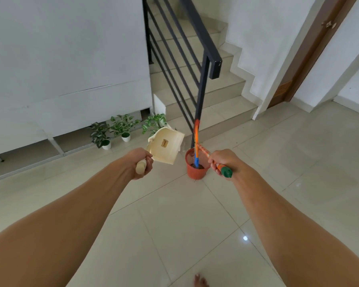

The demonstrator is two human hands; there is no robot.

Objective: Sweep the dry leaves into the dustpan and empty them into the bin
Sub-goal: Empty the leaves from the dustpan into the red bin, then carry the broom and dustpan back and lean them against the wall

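Note:
My left hand point(143, 162) grips the handle of a cream dustpan point(165, 146), held up off the floor and tilted, just left of the bin. The small orange-red mesh bin point(195, 174) stands on the tiled floor at the foot of the stair railing, with something dark at its bottom. My right hand point(221, 160) grips a broom point(196, 139) by its orange patterned handle near the green end cap. The broom's orange and blue head hangs down into the bin's mouth. No loose leaves show on the floor.
A black metal stair railing point(201, 88) rises right behind the bin, with tiled steps point(222, 100) beyond. Three small potted plants point(123, 127) line the white wall at left. A brown door point(311, 56) is at right. A bare foot point(200, 281) shows at the bottom edge.

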